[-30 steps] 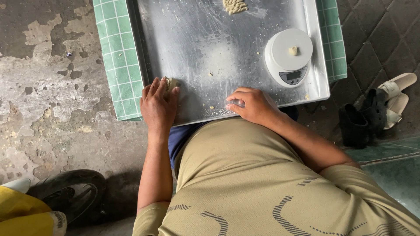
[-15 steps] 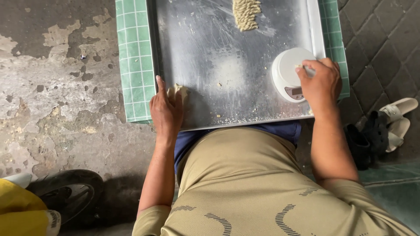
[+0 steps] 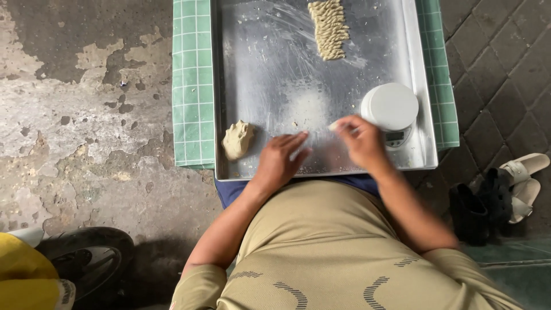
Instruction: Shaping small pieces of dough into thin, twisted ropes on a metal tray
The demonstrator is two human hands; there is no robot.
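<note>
A metal tray (image 3: 270, 69) lies on a green checked cloth (image 3: 192, 86). My left hand (image 3: 281, 158) rests flat on the tray's near part, fingers apart, holding nothing. A lump of pale dough (image 3: 237, 139) sits to its left near the tray's corner. My right hand (image 3: 361, 140) pinches a small piece of dough (image 3: 333, 124) at its fingertips, just left of a round white kitchen scale (image 3: 391, 112). A row of twisted dough pieces (image 3: 329, 28) lies at the tray's far side.
The cloth and tray sit on a worn concrete floor (image 3: 86, 115). Tiled paving (image 3: 499, 74) is at right, with dark shoes (image 3: 479, 209) and pale sandals (image 3: 519, 181). A dark tyre (image 3: 86, 255) and a yellow object (image 3: 26, 275) are at lower left.
My left hand let go of the dough lump and slid right toward the tray's middle. My right hand left the scale and came left, now pinching a small dough piece. The view shifted upward.
</note>
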